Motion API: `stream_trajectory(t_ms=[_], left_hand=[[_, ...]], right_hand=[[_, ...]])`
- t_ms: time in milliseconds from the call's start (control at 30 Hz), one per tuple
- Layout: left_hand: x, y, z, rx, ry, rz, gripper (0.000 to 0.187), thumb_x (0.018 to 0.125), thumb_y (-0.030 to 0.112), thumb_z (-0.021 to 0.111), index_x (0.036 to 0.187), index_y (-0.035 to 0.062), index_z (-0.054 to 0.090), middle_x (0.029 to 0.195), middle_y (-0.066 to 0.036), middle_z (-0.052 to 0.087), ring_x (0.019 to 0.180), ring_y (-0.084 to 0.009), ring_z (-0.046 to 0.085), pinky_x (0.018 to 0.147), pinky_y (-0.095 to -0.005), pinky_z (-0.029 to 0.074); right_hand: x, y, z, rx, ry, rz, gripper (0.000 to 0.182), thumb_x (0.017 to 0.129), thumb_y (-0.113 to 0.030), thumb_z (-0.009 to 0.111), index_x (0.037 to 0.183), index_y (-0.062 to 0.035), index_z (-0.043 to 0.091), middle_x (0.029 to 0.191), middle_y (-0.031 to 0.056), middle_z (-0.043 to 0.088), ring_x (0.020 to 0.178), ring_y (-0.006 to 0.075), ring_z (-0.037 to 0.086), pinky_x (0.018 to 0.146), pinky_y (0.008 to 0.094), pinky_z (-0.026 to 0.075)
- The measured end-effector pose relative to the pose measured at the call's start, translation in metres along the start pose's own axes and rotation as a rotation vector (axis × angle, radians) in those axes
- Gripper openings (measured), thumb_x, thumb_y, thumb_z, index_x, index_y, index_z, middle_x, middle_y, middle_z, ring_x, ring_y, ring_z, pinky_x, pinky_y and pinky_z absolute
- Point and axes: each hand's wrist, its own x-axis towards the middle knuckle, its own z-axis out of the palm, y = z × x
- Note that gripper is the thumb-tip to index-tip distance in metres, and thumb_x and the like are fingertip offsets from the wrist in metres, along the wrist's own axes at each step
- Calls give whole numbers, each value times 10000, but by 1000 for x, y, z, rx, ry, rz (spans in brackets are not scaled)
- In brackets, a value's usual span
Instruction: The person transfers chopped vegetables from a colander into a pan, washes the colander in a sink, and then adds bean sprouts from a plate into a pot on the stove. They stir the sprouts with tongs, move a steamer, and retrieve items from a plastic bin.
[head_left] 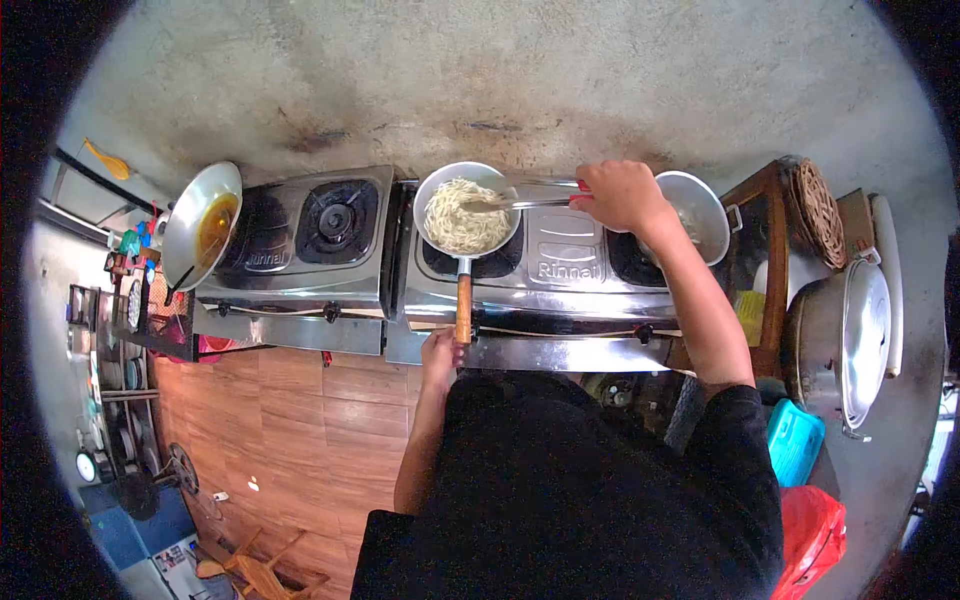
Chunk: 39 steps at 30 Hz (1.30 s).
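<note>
My right hand (625, 195) is closed around metal tongs (535, 202) with red grips. The tongs reach left into a saucepan (425, 222), their tips among pale noodles (462, 218). This pan sits on the left burner of the right-hand stove. Its wooden handle (463, 305) points towards me. My left hand (441, 358) is curled at the handle's lower end, its fingers partly hidden. Beneath my right forearm, a second light-metal pot (698, 192) stands on the right burner, with some pale bits inside.
Left is another stove (375, 190) with a bare burner (336, 221) and a wok (190, 215) of brown liquid. To the right stand a wooden-framed cabinet (775, 300) and a large lidded pot (820, 340). A concrete wall (450, 80) rises behind the stoves.
</note>
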Motion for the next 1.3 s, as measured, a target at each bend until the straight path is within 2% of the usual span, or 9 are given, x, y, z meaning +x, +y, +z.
stream_trajectory(t_ms=[100,200,300,633,767,833,967,1033,1300], left_hand=[[1,-12,10,244,122,35,185,910,208,548,965,34,578,685,-18,577,514,-90,538,423,-238,425],[14,-24,13,333,54,28,137,916,155,513,943,31,565,683,-26,596,483,-90,527,392,-231,398],[27,-37,11,264,15,-22,130,920,141,496,951,41,573,711,-48,640,520,-92,560,418,-240,422],[33,-40,5,74,-6,-192,220,940,202,457,866,54,602,756,-39,680,576,-101,582,478,-260,450],[26,-42,-5,234,-36,-212,273,942,293,484,883,60,613,781,-37,680,573,-104,560,498,-262,430],[5,-35,2,125,186,172,365,944,402,476,933,71,628,761,-20,649,562,-106,530,518,-263,415],[-37,10,24,-94,329,159,415,950,451,473,995,73,638,721,-10,602,568,-91,516,526,-258,418],[-47,24,35,-78,93,217,384,963,413,496,1033,62,635,670,15,543,568,-61,486,509,-238,399],[-53,21,61,40,-48,226,327,972,327,520,1003,33,659,647,35,493,553,-48,422,497,-217,361]], right_hand=[[-6,6,3,86,28,49,410,842,-432,622,944,-37,664,897,168,688,884,331,670,765,444,528],[-9,13,19,184,-5,64,420,867,-444,584,965,-41,649,908,184,679,898,353,658,781,471,513],[-15,19,33,411,-79,52,455,898,-446,546,1039,-18,601,960,246,647,960,406,611,822,481,470],[-39,36,62,700,-22,4,339,909,-308,530,1054,-8,592,920,254,645,935,416,613,800,477,469],[-34,47,75,677,20,-31,382,920,-331,538,1131,-13,553,955,260,636,935,428,604,792,484,462],[-39,46,70,590,58,14,355,916,-324,543,1127,-39,562,950,240,642,923,430,601,777,486,464],[-33,45,74,452,105,61,265,908,-317,539,1039,-99,611,877,195,665,863,392,639,741,503,493],[-28,41,68,395,95,31,262,901,-315,547,1036,-102,621,880,188,670,862,382,645,744,495,500],[9,8,53,94,19,-14,243,856,-284,592,932,-85,707,943,161,693,887,322,679,755,422,539]])
